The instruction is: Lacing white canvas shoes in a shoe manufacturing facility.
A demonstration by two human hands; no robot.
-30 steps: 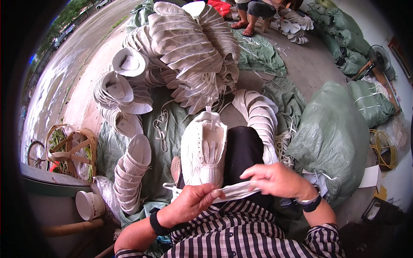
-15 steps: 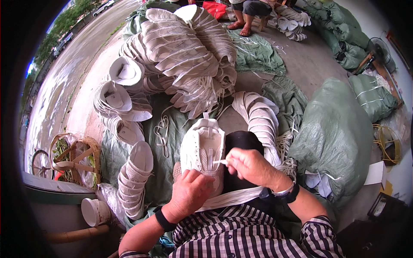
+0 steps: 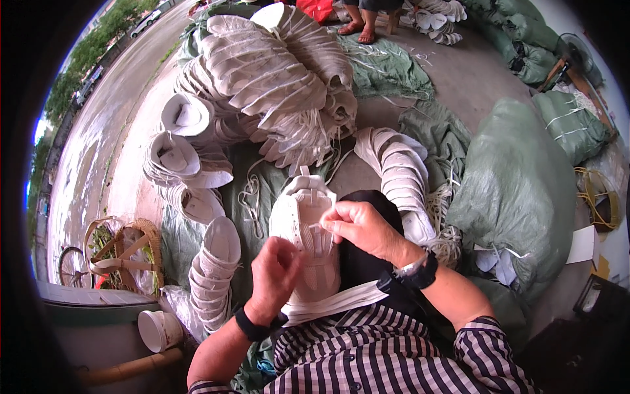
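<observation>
Fingers of right hand pinching lace on white shoe upper, left hand steadying it

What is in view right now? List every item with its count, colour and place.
shoe upper: one, white, centre, on the lap, under both hands
lace: one, white, pinched at the shoe upper's front
flat strip: one, white, across the lap below the shoe upper
stacked shoe uppers: many, white, big heap at top, smaller stacks left and right of centre
loose laces: several, white, on the green sheet
stuffed sacks: several, green, right
basket: one, tan, left
cup: one, white, lower left
another person's feet: two, top edge
left hand: on the shoe upper's near end, black wristband
right hand: pinching the lace, wristwatch
</observation>
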